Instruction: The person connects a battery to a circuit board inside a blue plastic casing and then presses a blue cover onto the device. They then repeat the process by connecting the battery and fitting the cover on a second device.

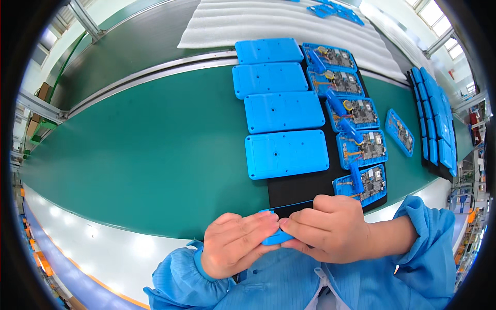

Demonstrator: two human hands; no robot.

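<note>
Near the table's front edge, a blue plastic case part (278,238) is pressed between my two hands, mostly covered by the fingers. My left hand (238,242) is closed on its left side, fingers laid across the top. Curled around the right side is my right hand (330,230), its thumb meeting the left fingertips. Beyond the hands, several blue case covers (287,154) lie face down in a column. To their right runs a column of open blue cases with circuit boards (373,144), each with a blue cylindrical part and wires. Whatever sits inside the held part is hidden.
Black mat (302,189) lies under the columns on the green table (155,155). One more open case (400,133) rests apart at the right, before stacked blue cases (438,116). White foam sheeting (227,23) and more blue parts (336,10) are at the back.
</note>
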